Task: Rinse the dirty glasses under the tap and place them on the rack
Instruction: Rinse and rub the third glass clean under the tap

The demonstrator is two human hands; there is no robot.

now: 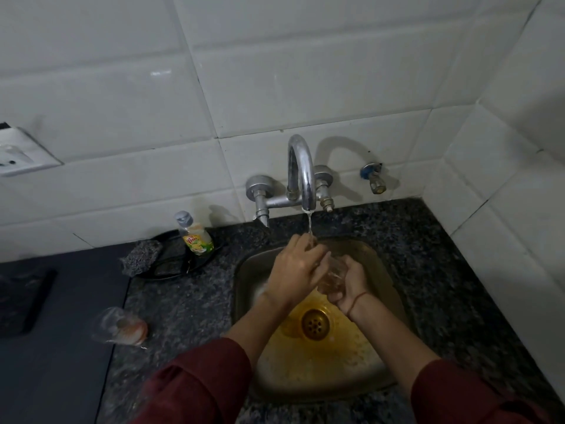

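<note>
Over the sink [244, 289], a clear glass [331, 276] is held btwn both hands, just under the tap [301, 172]. A thin stream of water [309, 223] is seen running from the spout and landing approx. at the fingertips of the left hand [298, 264]. The left hand is laid across the glass from the left, its fingers [318, 255] curled over the upper part and pressed close together; whether any are inside the rim cannot be told. The right hand [351, 286] is cupped around the lower part of the glass from the right, fingers wrapped against it and pressed together. A red thread [357, 299] is worn at the right wrist. Dark red sleeves are pushed back on both forearms.

The sink basin is stained yellow-brown around the drain [315, 324], which lies below the hands.

A 2nd glass [120, 325] is seen on the dark speckled desk [183, 310], left of the sink & well apart from it; it looks blurred, with an orange-white patch in it, and whether it lies on its side cannot be told. Further back, near the wall, a dish-soap bottle [195, 235] w/ a yellow-green label is stood on a black tray [171, 270], a grey scrub pad [142, 257] resting at the tray's left edge.
</note>
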